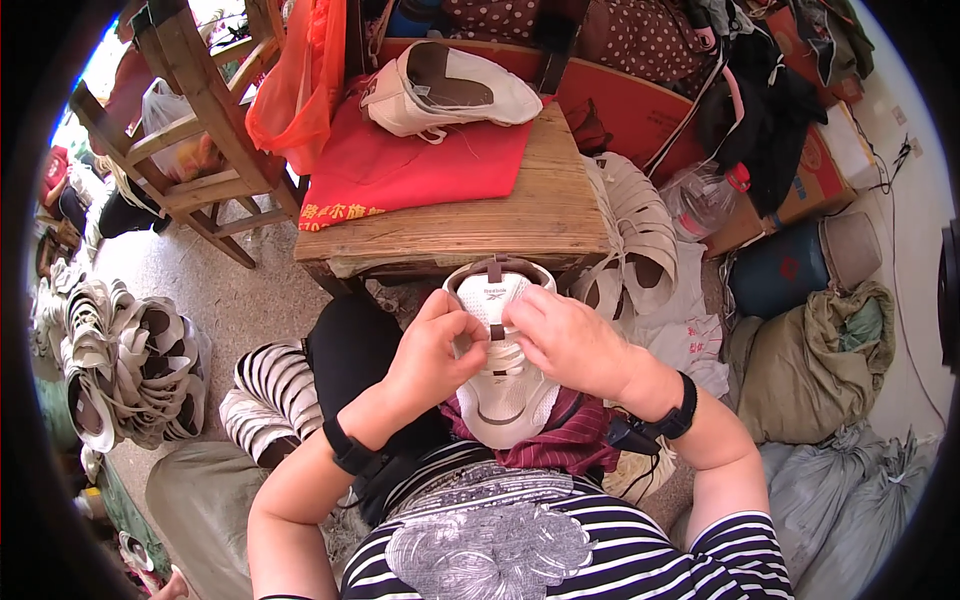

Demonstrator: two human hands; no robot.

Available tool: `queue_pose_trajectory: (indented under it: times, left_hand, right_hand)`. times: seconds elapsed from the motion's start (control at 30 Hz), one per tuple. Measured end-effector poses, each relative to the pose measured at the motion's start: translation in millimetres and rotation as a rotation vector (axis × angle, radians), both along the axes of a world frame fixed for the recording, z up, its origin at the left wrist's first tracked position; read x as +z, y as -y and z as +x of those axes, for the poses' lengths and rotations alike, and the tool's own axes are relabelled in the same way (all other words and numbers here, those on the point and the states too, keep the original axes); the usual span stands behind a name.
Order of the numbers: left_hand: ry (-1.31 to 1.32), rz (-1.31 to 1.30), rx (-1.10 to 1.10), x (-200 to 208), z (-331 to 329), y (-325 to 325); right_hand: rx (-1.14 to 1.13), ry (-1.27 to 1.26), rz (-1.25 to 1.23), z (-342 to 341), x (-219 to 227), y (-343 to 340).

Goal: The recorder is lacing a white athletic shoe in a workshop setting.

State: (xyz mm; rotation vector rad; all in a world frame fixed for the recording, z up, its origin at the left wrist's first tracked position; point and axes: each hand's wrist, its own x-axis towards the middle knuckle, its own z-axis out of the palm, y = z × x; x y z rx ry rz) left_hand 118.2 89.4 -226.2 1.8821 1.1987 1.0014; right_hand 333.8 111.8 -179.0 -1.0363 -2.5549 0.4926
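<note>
White shoe upper [503, 385] sits on the lap, toe end toward the body, heel opening w/ a brown pull tab [494, 270] pointing at the wooden surface [500, 225]. A dark red striped cloth [575, 440] lies under it. Both hands are closed down on the middle of the upper: left hand [432, 350] pinching at the tongue/lace area w/ thumb and forefinger, right hand [565, 340] curled over the other side, fingertips meeting the left's. Whether a lace or thread is in the pinch can't be told; the fingers hide it.

To do this step well, I'd judge: keep the upper flat and centred on the lap, hold one side steady w/ the left while the right works, pull evenly so the tongue doesn't skew, and keep wrists low.

Further out: another white upper [450, 90] rests on a red cloth [410, 165] on the surface. Stacks of uppers stand at left [130, 360] and just beside the surface at right [640, 235]. Wooden chair [200, 130] and orange bag [295, 80] behind; sacks [820, 360] at right.
</note>
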Motion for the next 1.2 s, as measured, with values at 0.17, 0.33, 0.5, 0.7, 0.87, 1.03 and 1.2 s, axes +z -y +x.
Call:
queue_pose_trajectory:
  times: [0.17, 0.33, 0.5, 0.7, 0.87, 1.03, 1.2]
  left_hand:
    - [0.019, -0.099, 0.02, 5.4, 2.2, 1.5]
    - [-0.028, 0.054, 0.172, -5.1, 16.4, 1.8]
    - [0.116, 0.089, 0.259, -23.6, -1.2, 2.3]
    - [0.248, -0.31, 0.123, -31.0, -18.6, 6.3]
    - [0.209, -0.351, 0.024, -11.2, -13.9, -0.9]
    - [0.288, -0.502, 0.038, -8.3, -23.1, -1.9]
    - [0.041, -0.444, 0.023, -1.2, -41.9, -2.3]
  right_hand:
    - [0.013, -0.07, 0.09, -1.3, -10.8, 6.5]
    - [0.027, -0.166, 0.03, 5.2, -11.2, 22.6]
    - [-0.425, -0.348, -0.668, 24.3, 3.7, 7.1]
    - [-0.46, -0.407, -0.64, 26.8, -18.6, -0.6]
    - [-0.446, -0.65, -1.062, 45.8, -34.6, -28.4]
    - [-0.407, -0.716, -1.148, 54.7, -38.2, -30.8]
    - [-0.379, -0.539, -1.1, 59.4, -20.6, -22.1]
